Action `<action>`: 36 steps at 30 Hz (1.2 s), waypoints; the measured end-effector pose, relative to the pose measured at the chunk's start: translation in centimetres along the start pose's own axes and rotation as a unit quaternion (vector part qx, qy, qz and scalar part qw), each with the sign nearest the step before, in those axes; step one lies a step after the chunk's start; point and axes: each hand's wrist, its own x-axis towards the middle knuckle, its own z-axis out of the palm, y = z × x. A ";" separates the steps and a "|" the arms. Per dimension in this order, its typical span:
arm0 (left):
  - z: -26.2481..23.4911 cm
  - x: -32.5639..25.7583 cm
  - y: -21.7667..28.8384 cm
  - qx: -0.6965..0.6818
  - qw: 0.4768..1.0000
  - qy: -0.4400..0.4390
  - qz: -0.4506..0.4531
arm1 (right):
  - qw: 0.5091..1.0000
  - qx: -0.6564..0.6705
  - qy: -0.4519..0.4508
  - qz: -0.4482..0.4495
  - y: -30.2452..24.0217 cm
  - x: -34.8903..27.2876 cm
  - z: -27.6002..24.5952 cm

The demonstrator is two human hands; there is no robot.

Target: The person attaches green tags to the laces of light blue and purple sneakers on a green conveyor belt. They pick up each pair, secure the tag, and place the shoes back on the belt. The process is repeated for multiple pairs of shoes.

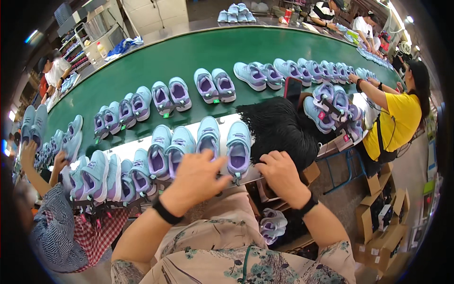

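My left hand [196, 180] is open, thumb and fingers apart, over the heel ends of light-blue sneakers with lilac linings. Just right of it stands a single sneaker [238, 149], toe pointing away from me. Another sneaker [208, 135] is partly covered by my left fingers. On the far side of that single sneaker my right hand [282, 177] has its fingers loosely bent and apart, with nothing visible in them. It is beside a thick heap of black cords [279, 128] that look like shoelaces. Both wrists wear dark bands.
A green conveyor belt [156, 57] carries pairs of sneakers [214, 85] past the white ledge before me. A rack of sneakers [333, 106] and a person in yellow [402, 113] are at right, with cardboard boxes [383, 236] below. Another worker's striped sleeve [61, 227] is at left.
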 end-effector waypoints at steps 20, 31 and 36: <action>-11.6 6.8 -12.6 -0.408 0.892 -0.141 -0.135 | 0.997 0.029 0.053 -0.053 0.2 1.7 0.7; -14.4 4.8 -36.1 -0.018 0.967 0.057 -0.249 | 0.945 0.310 -0.063 -0.084 -7.3 4.8 3.7; -11.8 5.6 -37.5 0.101 0.970 -0.064 -0.211 | 0.964 0.257 0.056 0.032 -4.9 6.2 4.2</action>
